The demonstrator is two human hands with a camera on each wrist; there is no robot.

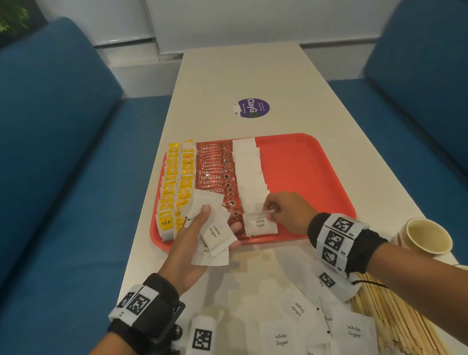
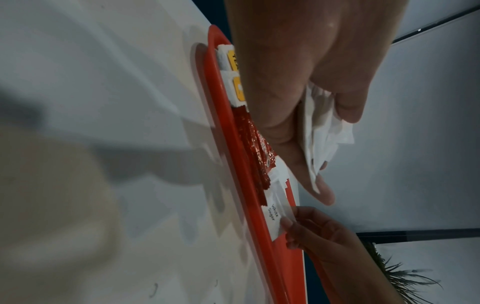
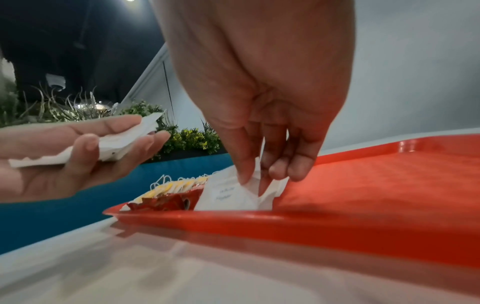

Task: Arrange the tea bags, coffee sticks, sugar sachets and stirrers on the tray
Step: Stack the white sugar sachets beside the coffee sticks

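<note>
Your right hand [image 1: 284, 211] pinches the far edge of a white sugar sachet [image 1: 260, 223] between thumb and fingertips, and that sachet lies at the near end of the sachet column [image 1: 248, 170] on the red tray [image 1: 306, 164], its "White Sugar" print facing up. Your left hand [image 1: 196, 239] is palm up over the tray's near left corner, fingers loosely cupped and thumb pressing down on a fanned stack of sugar sachets [image 1: 214, 231] — so it is grasping them, not resting free. On the tray, three groups run away from you side by side: yellow tea bags [image 1: 174, 183] in two rows at the left edge, red Nescafe coffee sticks [image 1: 216, 173] next to them, then the white sachets; the right half of the tray shows bare red surface. The tray sits on a long pale table [image 1: 245, 72] with a round purple sticker [image 1: 251, 108] beyond it. Nearer to you, loose sugar sachets [image 1: 315, 333] lie scattered on the table, and a bundle of wooden stirrers [image 1: 391, 314] lies at their right, partly under your right forearm. A paper cup [image 1: 426, 236] stands just right of your right wrist. Blue upholstered benches [image 1: 35, 140] flank the table on both sides.
</note>
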